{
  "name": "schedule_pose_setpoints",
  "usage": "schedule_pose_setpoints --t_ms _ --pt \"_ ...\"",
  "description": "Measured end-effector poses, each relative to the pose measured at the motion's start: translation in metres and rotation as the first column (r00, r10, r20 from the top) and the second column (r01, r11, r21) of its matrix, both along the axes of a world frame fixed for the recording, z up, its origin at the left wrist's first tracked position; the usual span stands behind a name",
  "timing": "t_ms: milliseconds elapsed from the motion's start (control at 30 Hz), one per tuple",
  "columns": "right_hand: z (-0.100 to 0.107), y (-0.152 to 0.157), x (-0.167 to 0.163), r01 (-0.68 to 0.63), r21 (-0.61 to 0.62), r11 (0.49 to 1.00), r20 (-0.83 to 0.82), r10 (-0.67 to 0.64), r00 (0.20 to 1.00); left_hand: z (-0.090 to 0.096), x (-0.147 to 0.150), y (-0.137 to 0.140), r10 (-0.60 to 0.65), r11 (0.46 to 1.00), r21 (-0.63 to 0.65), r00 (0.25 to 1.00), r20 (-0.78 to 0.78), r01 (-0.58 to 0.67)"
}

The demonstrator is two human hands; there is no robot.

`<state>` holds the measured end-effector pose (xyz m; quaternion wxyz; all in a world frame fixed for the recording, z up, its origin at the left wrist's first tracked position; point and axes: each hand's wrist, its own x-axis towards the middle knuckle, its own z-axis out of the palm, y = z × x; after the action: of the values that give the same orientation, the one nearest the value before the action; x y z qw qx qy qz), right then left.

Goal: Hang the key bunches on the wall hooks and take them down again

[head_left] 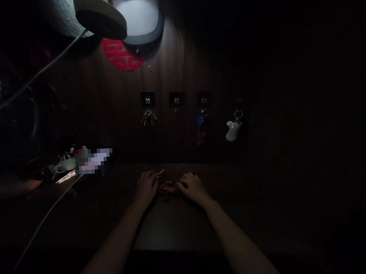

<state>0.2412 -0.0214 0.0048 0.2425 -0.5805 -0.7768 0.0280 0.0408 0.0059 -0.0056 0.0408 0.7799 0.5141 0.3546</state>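
Note:
Both hands meet over the dark ledge, at either side of a small reddish-brown leather-like pouch with shiny, brass-coloured bits that look like keys or hooks. My left hand has its fingers curled at the pouch's left edge. Beside those fingertips a thin yellow piece sticks out, possibly a key head. From the other side, my right hand pinches the pouch's right edge with bent fingers. Dim light hides the exact finger contacts.
Hooks on the dark wall carry a key bunch, a blue key fob and a white fob. A lamp hangs at upper left near a red paper cutout. Left lie a pixelated phone-like object and a white cable.

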Motion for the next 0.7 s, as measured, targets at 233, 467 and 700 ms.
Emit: schedule_pose_setpoints --t_ms 233,467,700 --pt "0.004 0.004 -0.016 -0.056 0.039 0.998 -0.107 0.06 0.992 0.003 0.004 -0.007 0.172 0.976 -0.099 0.966 -0.191 -0.193" --pt "0.007 0.002 -0.033 -0.249 -0.081 0.965 -0.038 0.246 0.968 0.01 0.001 -0.009 0.22 0.965 -0.09 0.945 -0.241 -0.247" --pt "0.003 0.002 -0.015 -0.089 -0.034 0.995 -0.003 0.089 0.996 0.016 -0.015 -0.007 0.333 0.921 -0.104 0.898 -0.287 -0.374"
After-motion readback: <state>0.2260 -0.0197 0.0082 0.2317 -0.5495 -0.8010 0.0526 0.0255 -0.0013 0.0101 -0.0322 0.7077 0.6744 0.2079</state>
